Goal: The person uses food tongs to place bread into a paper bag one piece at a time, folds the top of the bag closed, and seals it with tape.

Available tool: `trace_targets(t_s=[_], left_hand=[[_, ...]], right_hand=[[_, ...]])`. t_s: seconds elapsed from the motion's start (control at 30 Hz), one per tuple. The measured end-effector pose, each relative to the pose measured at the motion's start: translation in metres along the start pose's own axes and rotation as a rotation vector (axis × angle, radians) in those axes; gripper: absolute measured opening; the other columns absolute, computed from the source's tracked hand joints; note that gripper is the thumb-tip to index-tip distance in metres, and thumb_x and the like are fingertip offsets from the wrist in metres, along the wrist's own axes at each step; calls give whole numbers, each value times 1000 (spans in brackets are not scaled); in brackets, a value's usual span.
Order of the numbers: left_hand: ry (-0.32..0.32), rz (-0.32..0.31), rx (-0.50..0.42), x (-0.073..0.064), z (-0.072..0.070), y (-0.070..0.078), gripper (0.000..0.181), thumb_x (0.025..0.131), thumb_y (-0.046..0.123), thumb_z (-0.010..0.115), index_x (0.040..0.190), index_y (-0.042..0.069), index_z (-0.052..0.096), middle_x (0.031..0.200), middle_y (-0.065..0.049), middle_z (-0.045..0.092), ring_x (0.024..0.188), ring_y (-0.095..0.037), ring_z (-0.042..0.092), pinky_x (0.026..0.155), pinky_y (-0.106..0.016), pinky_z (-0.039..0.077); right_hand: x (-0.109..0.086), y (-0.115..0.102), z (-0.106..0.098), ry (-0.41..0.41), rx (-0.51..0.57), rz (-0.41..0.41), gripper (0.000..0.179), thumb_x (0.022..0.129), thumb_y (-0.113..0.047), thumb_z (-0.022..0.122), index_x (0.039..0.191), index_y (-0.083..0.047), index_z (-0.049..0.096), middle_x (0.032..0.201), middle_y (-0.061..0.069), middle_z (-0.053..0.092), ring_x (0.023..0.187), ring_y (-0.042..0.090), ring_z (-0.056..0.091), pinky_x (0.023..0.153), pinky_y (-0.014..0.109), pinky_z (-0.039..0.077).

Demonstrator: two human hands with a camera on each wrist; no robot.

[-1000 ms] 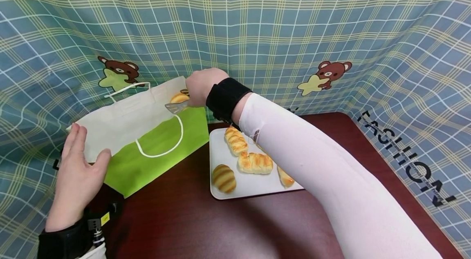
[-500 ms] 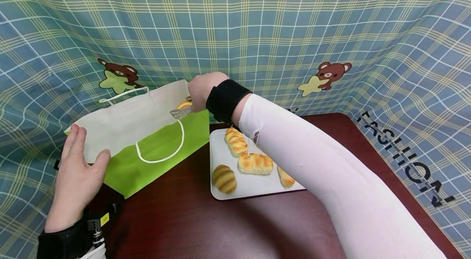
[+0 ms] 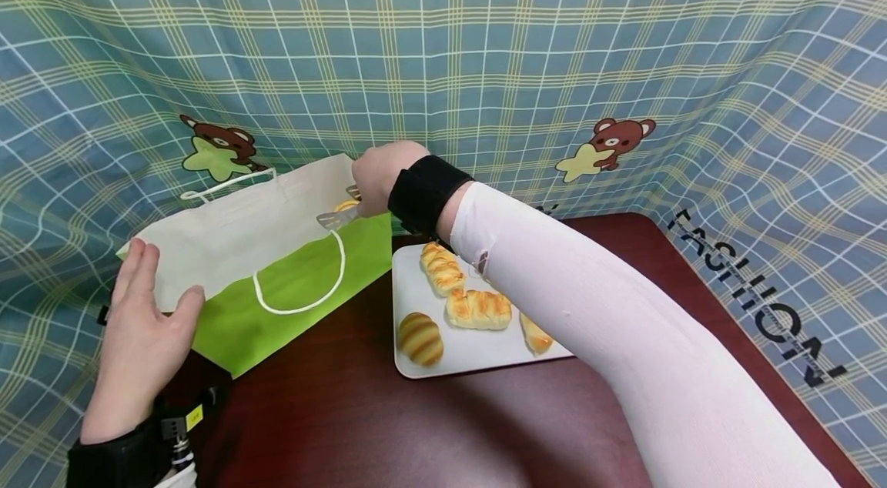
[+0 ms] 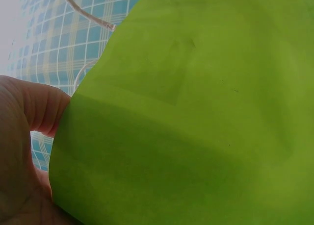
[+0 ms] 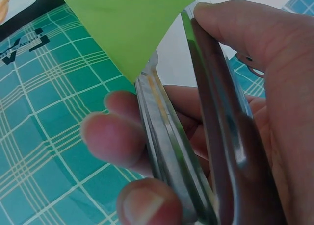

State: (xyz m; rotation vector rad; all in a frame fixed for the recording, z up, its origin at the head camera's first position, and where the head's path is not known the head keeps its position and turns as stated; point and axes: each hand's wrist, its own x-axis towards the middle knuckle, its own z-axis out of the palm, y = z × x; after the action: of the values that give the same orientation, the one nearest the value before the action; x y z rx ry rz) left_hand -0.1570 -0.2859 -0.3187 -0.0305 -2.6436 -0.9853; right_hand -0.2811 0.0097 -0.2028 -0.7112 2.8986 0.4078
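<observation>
Steel tongs (image 3: 336, 217) are in my right hand (image 3: 381, 178), at the right end of the open mouth of a green paper bag (image 3: 298, 299) with a white inside. A bit of golden bread (image 3: 346, 205) shows by the tong tips, mostly hidden by the hand. The right wrist view has both tong arms (image 5: 223, 122) spread apart, with thumb and fingers around them. My left hand (image 3: 142, 334) rests at the bag's left edge, fingers straight and thumb spread. In the left wrist view the bag's green side (image 4: 186, 117) fills most of the frame beside that hand (image 4: 19, 146).
A white tray (image 3: 457, 361) on the dark red table (image 3: 346, 419) carries several breads, among them a striped bun (image 3: 420, 339) and a twisted loaf (image 3: 480, 309). My right sleeve covers the tray's right part. Checked cloth (image 3: 513, 72) encloses the back and sides.
My right hand and the tongs have sunk a little at the bag's mouth, and less of the bread shows. The bag's front handle droops slightly lower. The left hand stays in place.
</observation>
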Motion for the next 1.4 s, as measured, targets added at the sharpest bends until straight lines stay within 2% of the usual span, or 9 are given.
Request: trace_targets(t_s=[0.33,0.5,0.63,0.8,0.9,1.0,1.13,1.27,1.4], left_hand=[[8,7,7,-1,1,1,72,95,22,45,152,9,4,159,-1,-7,145,-30,-6,110,-61,8],[-2,5,10,-1,2,1,72,95,23,45,152,10,3,159,-1,-8,145,-30,-7,110,-62,7],[-6,4,8,0,3,1,72,95,24,45,152,11,2,159,0,-9,145,-30,-7,109,-63,8],[2,6,5,-1,3,1,72,95,23,45,152,12,3,159,1,-8,145,-29,-7,109,-63,9],[9,12,9,-1,4,0,73,95,23,46,152,11,4,159,1,-7,145,-29,-6,109,-63,9],[14,15,9,-2,3,-1,73,95,23,46,152,10,4,159,0,-7,145,-29,-5,109,-62,9],[9,18,5,-3,2,-2,73,95,23,46,152,9,3,159,-1,-8,145,-29,-6,110,-61,8],[1,15,0,-3,2,-2,73,95,24,46,152,10,3,159,-1,-8,145,-28,-7,110,-61,8],[-8,12,-12,-5,2,-2,72,96,24,45,152,12,2,159,1,-9,145,-26,-8,110,-61,9]], right_hand=[[-10,4,1,61,2,-21,26,89,-44,49,78,-22,60,73,-7,52,62,11,48,56,28,38],[-18,15,6,107,22,-56,32,91,-49,47,75,-23,53,70,-6,45,61,12,46,60,30,39],[-27,28,8,121,109,-53,38,92,-54,44,74,-21,49,68,-4,38,59,13,43,62,31,40],[-40,45,9,158,210,-46,41,92,-57,43,78,-20,55,75,-3,50,63,13,50,61,32,43],[-49,56,12,187,245,-53,41,91,-59,43,85,-21,59,82,-3,57,68,14,54,63,33,45],[-60,67,15,213,265,-43,52,90,-62,42,111,-20,63,106,-1,64,90,14,61,78,35,50],[-79,84,24,242,304,-5,70,88,-67,41,139,-20,49,137,-3,52,123,15,50,101,38,42],[-100,103,43,266,351,21,73,88,-68,39,142,-19,45,140,-1,49,127,18,47,103,42,40],[-120,125,77,292,392,56,74,88,-68,41,143,-18,44,138,2,51,124,20,50,100,45,42]])
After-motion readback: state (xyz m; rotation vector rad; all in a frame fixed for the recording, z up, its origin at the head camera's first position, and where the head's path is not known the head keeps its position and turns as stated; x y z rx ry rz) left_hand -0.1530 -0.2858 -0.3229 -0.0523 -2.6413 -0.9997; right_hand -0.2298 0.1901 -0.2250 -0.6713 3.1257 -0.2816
